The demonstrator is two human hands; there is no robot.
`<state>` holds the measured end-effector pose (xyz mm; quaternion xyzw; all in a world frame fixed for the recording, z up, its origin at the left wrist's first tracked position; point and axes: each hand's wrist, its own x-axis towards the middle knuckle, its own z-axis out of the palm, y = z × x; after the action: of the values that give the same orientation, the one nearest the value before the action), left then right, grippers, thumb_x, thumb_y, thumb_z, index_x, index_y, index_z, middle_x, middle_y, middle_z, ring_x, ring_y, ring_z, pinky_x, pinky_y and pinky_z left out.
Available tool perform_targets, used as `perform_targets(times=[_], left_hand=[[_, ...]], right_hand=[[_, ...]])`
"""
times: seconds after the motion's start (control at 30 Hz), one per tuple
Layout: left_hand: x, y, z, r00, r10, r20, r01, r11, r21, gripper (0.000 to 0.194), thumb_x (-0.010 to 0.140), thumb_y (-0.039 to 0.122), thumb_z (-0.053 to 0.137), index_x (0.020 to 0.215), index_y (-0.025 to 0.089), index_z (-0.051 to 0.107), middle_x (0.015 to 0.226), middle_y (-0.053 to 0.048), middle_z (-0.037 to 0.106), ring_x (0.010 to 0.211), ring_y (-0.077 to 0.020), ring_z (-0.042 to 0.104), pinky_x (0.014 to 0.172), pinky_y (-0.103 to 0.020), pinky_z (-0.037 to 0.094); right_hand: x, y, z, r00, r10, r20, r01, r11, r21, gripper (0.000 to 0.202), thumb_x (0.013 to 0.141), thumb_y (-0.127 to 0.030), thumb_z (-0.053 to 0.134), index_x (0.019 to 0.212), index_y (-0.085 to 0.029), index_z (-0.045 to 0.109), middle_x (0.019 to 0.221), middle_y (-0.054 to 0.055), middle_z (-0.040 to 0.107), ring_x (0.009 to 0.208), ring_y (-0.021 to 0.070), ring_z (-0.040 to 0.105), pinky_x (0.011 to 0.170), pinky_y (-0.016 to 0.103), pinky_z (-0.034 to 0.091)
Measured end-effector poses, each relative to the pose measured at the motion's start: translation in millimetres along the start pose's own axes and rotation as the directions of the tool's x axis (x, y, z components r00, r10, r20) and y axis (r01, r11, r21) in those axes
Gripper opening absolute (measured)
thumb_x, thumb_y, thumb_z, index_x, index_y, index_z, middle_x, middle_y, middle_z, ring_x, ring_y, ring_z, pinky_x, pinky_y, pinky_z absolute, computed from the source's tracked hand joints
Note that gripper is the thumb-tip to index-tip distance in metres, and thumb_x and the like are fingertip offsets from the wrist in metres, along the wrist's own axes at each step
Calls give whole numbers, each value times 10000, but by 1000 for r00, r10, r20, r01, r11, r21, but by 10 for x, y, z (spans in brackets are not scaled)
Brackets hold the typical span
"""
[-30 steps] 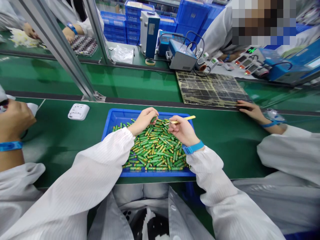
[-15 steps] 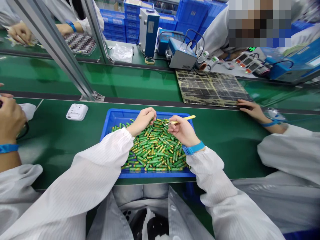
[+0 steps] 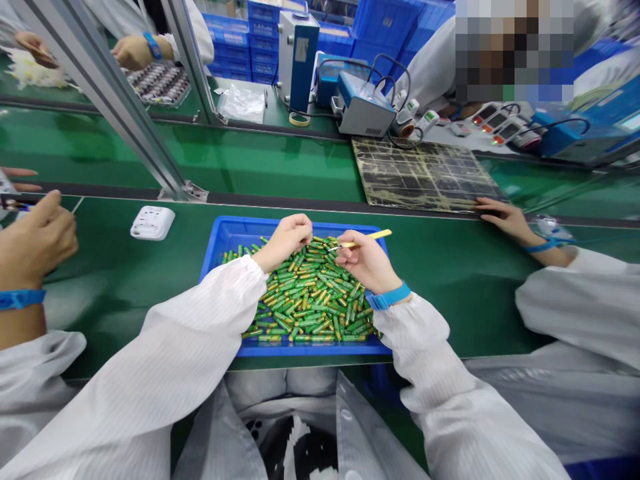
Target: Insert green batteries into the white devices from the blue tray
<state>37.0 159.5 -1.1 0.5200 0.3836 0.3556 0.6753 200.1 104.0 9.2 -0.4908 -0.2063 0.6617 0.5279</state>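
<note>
A blue tray (image 3: 300,349) in front of me holds a heap of small green cylinders with gold-coloured ends (image 3: 313,297), which look like batteries. Over the back of the heap, my left hand (image 3: 290,239) is closed with its fingertips pinched together; whatever is in them is hidden. Just to its right, my right hand (image 3: 364,259) grips a slim yellow-handled tool (image 3: 377,235) with a thin metal tip. That tip points left, toward my left hand, and the handle sticks out to the right. A small gap separates the two hands.
A white socket block (image 3: 153,223) lies left of the tray. Beyond the bench edge is a dark, yellow-streaked panel (image 3: 425,175), touched by a co-worker's hand (image 3: 507,220) at right. Another co-worker's hand (image 3: 43,240) works at left. A metal post (image 3: 107,100) rises at back left.
My hands and the yellow-handled tool stay almost in place. At left, the co-worker's hand has moved right and opened away from its other hand, with a small item between them.
</note>
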Motion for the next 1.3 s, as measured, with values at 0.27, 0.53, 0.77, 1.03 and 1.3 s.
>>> perform_targets(times=[0.27,0.53,0.77,1.03,1.3], left_hand=[[20,-27,-7,997,-75,6,74,991,108,73,672,132,485,642,188,449,485,55,500,361,-35,293,410,-200,165],[-15,-96,-29,999,-53,5,48,932,359,305,664,260,667,480,172,439,408,82,327,427,-42,249,465,-238,130],[15,-65,-77,989,27,-144,6,975,222,415,703,204,586,412,189,290,391,81,219,398,-26,166,456,-254,70],[10,81,-8,965,-236,-116,219,965,-144,402,813,216,504,531,233,218,381,111,151,313,-31,117,360,-204,66],[74,135,-164,892,-453,12,420,816,-398,364,899,330,400,560,223,324,376,94,164,307,-51,127,300,-177,141]], right_hand=[[10,2,-1,1000,9,-22,-9,1000,-8,250,718,-119,591,514,-188,465,387,-51,413,377,44,236,428,171,366],[14,2,5,999,8,-31,-8,1000,0,249,734,-110,574,509,-181,494,378,-49,409,376,45,236,423,164,364],[9,1,8,999,12,-36,-13,1000,-10,260,742,-114,569,507,-185,482,378,-50,398,379,49,236,433,172,377],[23,24,-23,1000,-2,-20,1,1000,-28,210,667,-157,637,534,-196,479,385,-65,406,383,45,239,444,176,384],[14,20,-26,1000,-2,-10,2,1000,-29,214,670,-160,644,545,-199,475,390,-67,403,383,46,252,445,182,385]])
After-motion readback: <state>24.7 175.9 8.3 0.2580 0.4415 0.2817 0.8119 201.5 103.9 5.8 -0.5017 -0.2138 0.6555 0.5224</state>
